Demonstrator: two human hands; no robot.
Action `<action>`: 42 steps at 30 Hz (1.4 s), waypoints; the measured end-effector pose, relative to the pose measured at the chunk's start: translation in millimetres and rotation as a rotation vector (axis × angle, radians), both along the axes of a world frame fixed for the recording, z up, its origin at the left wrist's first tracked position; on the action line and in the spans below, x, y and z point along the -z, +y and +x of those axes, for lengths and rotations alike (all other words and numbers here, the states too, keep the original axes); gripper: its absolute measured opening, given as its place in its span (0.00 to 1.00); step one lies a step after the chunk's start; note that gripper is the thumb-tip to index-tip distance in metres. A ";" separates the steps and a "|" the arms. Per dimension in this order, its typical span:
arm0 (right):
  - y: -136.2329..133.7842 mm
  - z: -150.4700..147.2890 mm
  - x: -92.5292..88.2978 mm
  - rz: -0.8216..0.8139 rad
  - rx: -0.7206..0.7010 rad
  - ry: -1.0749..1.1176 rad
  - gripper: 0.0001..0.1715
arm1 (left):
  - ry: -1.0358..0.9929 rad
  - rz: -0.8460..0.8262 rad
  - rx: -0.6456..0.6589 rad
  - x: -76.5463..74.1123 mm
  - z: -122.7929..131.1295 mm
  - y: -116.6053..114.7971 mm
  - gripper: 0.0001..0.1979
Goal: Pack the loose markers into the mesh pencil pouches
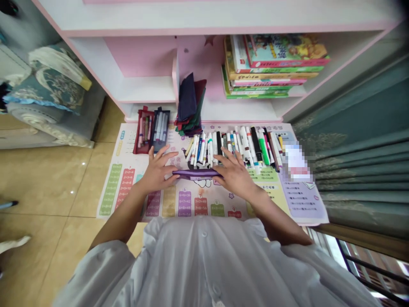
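A purple pencil case [196, 173] is held low over the surface [294, 200], stretched lengthwise between the two hands. Its left end is gripped by the left hand [158, 170], whose fingers [166, 151] are splayed forward rather than curled. Its right end is covered by the right hand [234, 172], with fingers [227, 154] likewise spread and only loosely bent over it. Just beyond the fingertips a row of markers [243, 147] is laid out, and a red pouch [143, 130] is seen further left.

Head camera looks steeply down — close over desk mat [128, 179].
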State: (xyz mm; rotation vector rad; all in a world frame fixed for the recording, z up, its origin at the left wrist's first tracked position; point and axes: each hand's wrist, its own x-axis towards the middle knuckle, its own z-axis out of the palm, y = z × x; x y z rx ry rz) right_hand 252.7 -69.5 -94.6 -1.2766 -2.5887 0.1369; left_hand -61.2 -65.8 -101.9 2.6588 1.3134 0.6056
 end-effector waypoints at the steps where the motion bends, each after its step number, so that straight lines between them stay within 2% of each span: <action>1: 0.8 -0.1 0.4 0.006 -0.013 -0.004 0.06 | 0.016 0.006 -0.001 -0.7 2.5 -0.8 0.13; 9: 1.6 2.4 1.6 0.070 -0.069 0.008 0.06 | 0.174 -0.021 0.051 -8.8 44.6 -4.8 0.14; 14: -0.1 4.1 2.9 0.065 -0.065 0.030 0.06 | 0.167 -0.008 0.075 -3.5 66.9 -4.3 0.09; 20: 0.4 4.3 0.7 0.115 -0.060 0.047 0.08 | 0.106 0.056 0.069 8.9 68.2 -6.5 0.10; 24: -0.7 -2.5 -3.9 0.187 -0.035 0.148 0.10 | 0.052 0.149 0.016 10.4 59.7 -13.9 0.10; 27: -3.6 -7.6 -4.0 0.256 0.027 0.291 0.08 | 0.008 0.227 -0.070 3.9 45.3 -19.5 0.11; 30: -6.5 -10.7 2.6 0.300 0.071 0.406 0.06 | -0.087 0.252 -0.234 -5.8 24.1 -22.0 0.13; 34: -7.7 -17.7 19.3 0.255 -0.007 0.474 0.05 | -0.200 0.227 -0.494 -14.0 -7.7 -17.1 0.16; 37: -9.1 -27.7 32.2 0.208 -0.073 0.475 0.06 | -0.268 0.210 -0.665 -11.7 -29.3 -6.0 0.16; 42: -16.7 -43.9 49.7 0.138 -0.174 0.436 0.06 | -0.377 0.171 -0.868 3.0 -53.9 23.9 0.15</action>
